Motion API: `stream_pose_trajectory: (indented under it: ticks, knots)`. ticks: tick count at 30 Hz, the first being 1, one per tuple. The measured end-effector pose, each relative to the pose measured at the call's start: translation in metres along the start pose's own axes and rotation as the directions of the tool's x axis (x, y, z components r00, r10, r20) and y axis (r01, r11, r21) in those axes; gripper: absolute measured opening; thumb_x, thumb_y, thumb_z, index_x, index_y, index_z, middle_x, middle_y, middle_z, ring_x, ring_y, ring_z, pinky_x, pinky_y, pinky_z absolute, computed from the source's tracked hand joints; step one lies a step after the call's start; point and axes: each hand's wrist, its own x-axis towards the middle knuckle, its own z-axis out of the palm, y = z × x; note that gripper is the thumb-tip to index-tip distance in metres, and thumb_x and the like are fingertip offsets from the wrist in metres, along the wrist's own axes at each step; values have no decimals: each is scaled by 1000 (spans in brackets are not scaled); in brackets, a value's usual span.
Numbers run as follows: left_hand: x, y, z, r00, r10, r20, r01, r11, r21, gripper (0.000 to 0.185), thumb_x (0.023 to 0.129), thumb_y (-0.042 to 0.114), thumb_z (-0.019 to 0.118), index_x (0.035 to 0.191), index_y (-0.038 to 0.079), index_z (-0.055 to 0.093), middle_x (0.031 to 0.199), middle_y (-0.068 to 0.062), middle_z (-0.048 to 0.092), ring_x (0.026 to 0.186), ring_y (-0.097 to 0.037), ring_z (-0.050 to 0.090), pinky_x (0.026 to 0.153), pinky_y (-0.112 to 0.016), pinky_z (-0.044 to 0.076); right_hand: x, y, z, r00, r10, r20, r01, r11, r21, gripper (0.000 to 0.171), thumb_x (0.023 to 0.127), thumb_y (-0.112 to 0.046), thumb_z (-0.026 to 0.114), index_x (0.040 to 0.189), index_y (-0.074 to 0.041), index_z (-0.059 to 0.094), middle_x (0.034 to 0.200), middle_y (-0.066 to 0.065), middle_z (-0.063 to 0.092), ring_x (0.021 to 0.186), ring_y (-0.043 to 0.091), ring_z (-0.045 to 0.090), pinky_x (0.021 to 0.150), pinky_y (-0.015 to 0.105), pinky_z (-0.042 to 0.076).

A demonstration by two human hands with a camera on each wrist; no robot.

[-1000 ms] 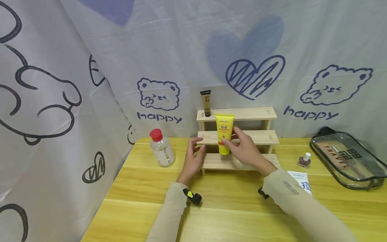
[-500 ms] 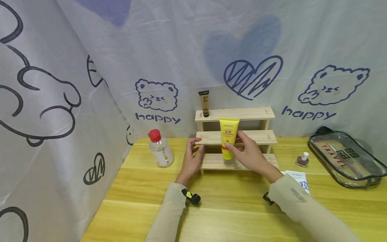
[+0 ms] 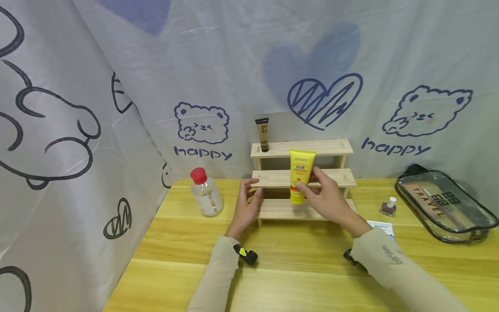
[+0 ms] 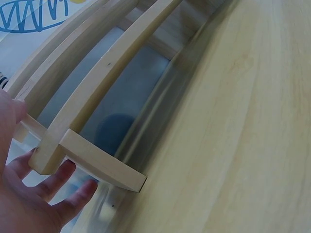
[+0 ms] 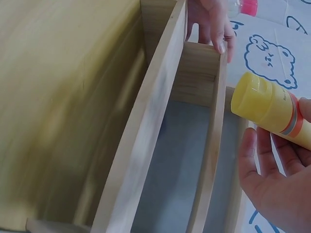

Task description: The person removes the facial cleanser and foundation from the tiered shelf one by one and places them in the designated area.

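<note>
The yellow tube (image 3: 301,175) stands cap down in the right hand (image 3: 326,197), whose grip pinches it low on the body between thumb and fingers; the wrist view shows the round cap (image 5: 256,97) free beyond the fingertips. The tube is held in front of the middle step of the wooden stepped shelf (image 3: 339,147), its cap hanging just above the lowest step, not clearly touching it. To the left of that grip, the left hand (image 3: 247,206) lies with straight fingers against the shelf's left end, thumb up at the middle step; its grip is released, closed round nothing. Above and left of the tube, a slim tan tube (image 3: 263,134) stands upright on the top step. Farther left on the bench (image 3: 187,242) stands a clear bottle with a red cap (image 3: 205,192). Well right of the grip lie a small nail polish bottle (image 3: 388,206), a white packet (image 3: 383,227) and a clear travel pouch (image 3: 442,205).
</note>
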Motion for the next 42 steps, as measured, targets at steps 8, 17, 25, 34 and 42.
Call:
stream_pose_trajectory:
  ticks: [8,17,25,34,42]
  knots:
    - [0,2,0,1000,-1,2,1,1000,7,34,115,22,57,147,15,50,168,-15,48,139,-46,58,117,-64,49,-8,4,-12,1000,-1,-4,1,999,-47,45,110,-24,68,148,-4,55,136,21,69,126,38,69,99,42,65]
    - [-1,-1,-2,1000,0,-5,0,1000,-1,33,115,21,57,147,15,50,167,-16,49,139,-49,57,117,-65,48,-19,5,-26,999,41,-33,-44,995,-86,49,111,-31,66,152,-7,52,138,19,69,123,35,69,90,15,56]
    - [-2,1,-2,1000,4,0,-4,1000,-10,33,115,21,57,147,14,50,167,-15,48,139,-47,57,117,-63,49,-30,4,-38,997,48,-61,-54,992,-111,49,111,-33,66,150,-6,53,136,19,71,122,35,70,91,19,55]
    - [0,1,0,1000,2,3,-2,1000,1,33,115,22,57,147,15,50,167,-14,48,139,-45,58,116,-64,49,-48,7,-48,995,55,-85,-66,990,-126,50,112,-29,66,152,-4,51,136,21,69,119,34,66,88,14,53]
    - [0,-1,1,1000,9,-4,-9,1000,-5,34,115,22,57,147,14,50,166,-16,48,139,-47,57,117,-65,48,-63,11,-56,994,66,-92,-77,990,-120,50,112,-27,65,154,-3,51,139,22,68,124,35,65,90,10,52]
